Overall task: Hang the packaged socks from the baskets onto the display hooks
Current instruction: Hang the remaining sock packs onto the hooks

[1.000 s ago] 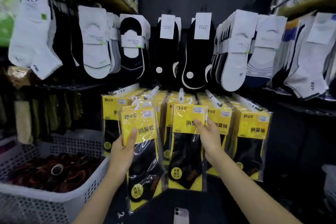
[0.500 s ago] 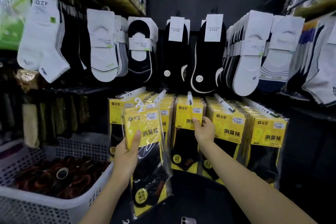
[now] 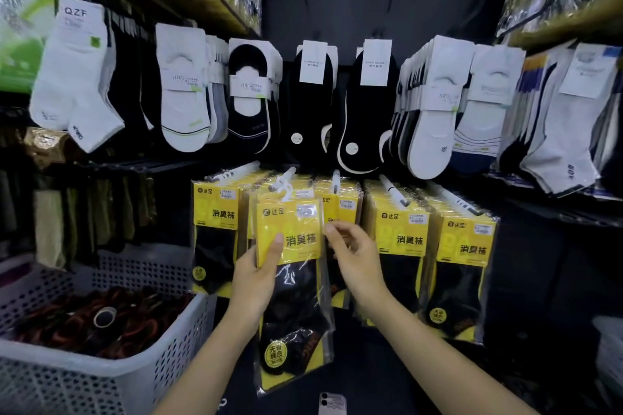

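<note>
Hanging is the step in hand: the left hand (image 3: 255, 283) grips a yellow sock pack (image 3: 293, 239) by its left edge, thumb on the front, its white hanger loop (image 3: 282, 188) just beside the tip of a display hook (image 3: 289, 174) — not yet on it, I judge. The right hand (image 3: 354, 256) hovers beside the pack's right edge, fingers loosely curled round nothing (whether it touches I cannot tell). Next, the loop must meet the hook's tip and slide back.

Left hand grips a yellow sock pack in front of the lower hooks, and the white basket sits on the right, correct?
No: the left hand grips the yellow sock pack in front of the lower hooks, but the white basket sits on the left, per the head view.
</note>
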`<state>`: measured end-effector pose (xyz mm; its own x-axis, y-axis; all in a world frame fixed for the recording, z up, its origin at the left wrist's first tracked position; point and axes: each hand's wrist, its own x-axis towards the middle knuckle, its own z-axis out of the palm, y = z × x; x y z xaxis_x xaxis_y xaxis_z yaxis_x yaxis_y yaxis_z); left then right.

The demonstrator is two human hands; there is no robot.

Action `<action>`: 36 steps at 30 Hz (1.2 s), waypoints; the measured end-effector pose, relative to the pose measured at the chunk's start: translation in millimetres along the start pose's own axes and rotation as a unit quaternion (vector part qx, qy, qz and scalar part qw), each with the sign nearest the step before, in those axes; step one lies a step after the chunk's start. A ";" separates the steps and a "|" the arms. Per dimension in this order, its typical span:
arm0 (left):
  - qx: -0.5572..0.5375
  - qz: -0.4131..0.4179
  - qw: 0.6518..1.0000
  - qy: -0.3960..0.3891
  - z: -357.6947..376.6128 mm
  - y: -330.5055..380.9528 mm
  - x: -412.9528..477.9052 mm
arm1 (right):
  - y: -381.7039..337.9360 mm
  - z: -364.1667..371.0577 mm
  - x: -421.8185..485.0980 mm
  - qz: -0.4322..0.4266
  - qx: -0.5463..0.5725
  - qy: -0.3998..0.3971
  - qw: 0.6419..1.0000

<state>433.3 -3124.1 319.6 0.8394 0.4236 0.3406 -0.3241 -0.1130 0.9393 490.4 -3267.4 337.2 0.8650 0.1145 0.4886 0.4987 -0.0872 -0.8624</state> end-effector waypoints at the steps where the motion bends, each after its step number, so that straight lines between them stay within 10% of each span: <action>1: -0.004 0.004 1.000 -0.001 4.7 1.4 -1.2 | -3.4 0.2 -4.6 -0.003 0.015 -0.008 1.000; 15: 0.011 0.007 1.000 0.028 4.6 -9.2 6.9 | 9.7 -29.9 2.3 0.139 0.072 0.036 0.987; 36: 0.032 0.012 0.997 0.072 -27.9 -21.2 23.1 | 49.4 0.8 70.6 0.131 -0.051 0.123 0.982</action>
<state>447.4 -3086.9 306.4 0.7587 0.5449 0.3569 -0.3105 -0.1791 0.9335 576.0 -3262.7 329.1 0.9456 -0.1667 0.2794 0.2489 -0.1823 -0.9512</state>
